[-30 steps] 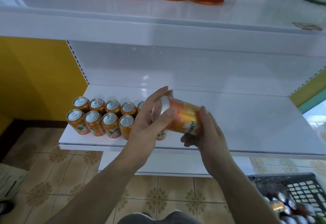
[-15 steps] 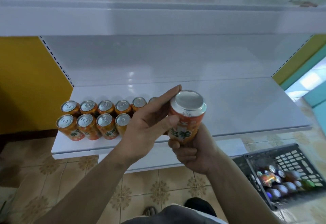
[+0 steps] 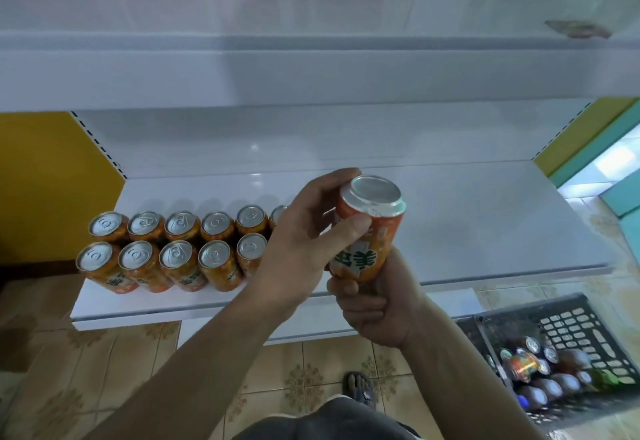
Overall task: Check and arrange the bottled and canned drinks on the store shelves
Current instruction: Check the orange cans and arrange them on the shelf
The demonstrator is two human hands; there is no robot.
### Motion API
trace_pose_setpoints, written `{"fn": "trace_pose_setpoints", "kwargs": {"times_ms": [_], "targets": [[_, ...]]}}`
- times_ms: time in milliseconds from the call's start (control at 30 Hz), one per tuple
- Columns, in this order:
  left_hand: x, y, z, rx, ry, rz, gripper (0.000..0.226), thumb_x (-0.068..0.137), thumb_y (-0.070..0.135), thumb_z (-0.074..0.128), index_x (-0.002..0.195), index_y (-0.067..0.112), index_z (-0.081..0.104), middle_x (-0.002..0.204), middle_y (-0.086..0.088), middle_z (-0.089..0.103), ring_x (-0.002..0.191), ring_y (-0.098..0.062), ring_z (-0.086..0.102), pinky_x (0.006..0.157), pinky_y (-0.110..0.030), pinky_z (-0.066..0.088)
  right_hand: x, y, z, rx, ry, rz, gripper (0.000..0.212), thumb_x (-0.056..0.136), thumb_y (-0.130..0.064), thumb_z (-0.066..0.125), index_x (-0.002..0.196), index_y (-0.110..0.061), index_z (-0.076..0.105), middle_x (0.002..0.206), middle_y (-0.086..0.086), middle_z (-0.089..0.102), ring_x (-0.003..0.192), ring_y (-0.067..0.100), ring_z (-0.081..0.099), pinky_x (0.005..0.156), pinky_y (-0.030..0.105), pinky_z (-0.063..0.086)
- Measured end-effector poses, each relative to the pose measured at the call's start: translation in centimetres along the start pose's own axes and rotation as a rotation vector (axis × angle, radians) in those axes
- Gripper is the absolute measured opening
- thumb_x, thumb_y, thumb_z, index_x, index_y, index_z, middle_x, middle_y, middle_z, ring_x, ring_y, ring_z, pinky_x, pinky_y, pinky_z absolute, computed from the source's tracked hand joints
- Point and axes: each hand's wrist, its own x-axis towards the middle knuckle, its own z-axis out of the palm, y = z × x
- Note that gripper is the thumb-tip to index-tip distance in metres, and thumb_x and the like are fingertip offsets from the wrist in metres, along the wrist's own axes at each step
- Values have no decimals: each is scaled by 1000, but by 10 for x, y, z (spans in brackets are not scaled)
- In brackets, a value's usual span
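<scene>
Both hands hold one orange can in the air, just above the near edge of the lower shelf and right of the two rows of cans standing at its left end. The right hand is curled round the can's lower end from beneath. The left hand wraps the upper wall, with its thumb pressed just under the rim and its fingers round the far side. The can is tilted, top leaning away. The end facing up looks like a smooth dished base with no tab, so it is probably upside down.

If sealed and full, the can should feel fairly heavy for its size and stiff. Its thin wall will dent under a hard squeeze or a knock on the shelf edge, and the glossy print is likely slippery. The best hold is a full wrap round the middle of the wall, not the rim.

A basket of mixed drinks sits on the floor, near right.
</scene>
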Motion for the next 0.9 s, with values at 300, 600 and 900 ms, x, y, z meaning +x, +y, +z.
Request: {"fn": "trace_pose_setpoints", "kwargs": {"times_ms": [300, 600, 900], "targets": [[-1, 4, 4, -130, -24, -66, 48, 81, 13, 66, 128, 20, 59, 120, 5, 70, 113, -10, 65, 85, -26, 56, -2, 3, 0, 25, -15, -10, 61, 101, -54, 29, 74, -10, 62, 51, 2, 46, 26, 5, 29, 27, 14, 21], [-25, -21, 16, -96, -169, -102, 52, 77, 11, 75, 126, 18, 58, 117, 7, 70, 112, -5, 63, 85, -20, 52, -40, 51, -20, 85, 218, -147, 64, 97, -63, 35, 84, -8, 64, 57, 3, 51, 29, 5, 28, 28, 15, 23], [-47, -68, 128, 260, -303, -147, 57, 83, 12, 78, 134, 28, 58, 124, 18, 63, 111, 8, 59, 86, -11, 51, -146, 74, -100, 181, 625, -345, 61, 96, -67, 39, 79, -13, 61, 62, 7, 55, 36, 9, 33, 33, 18, 27]]}}
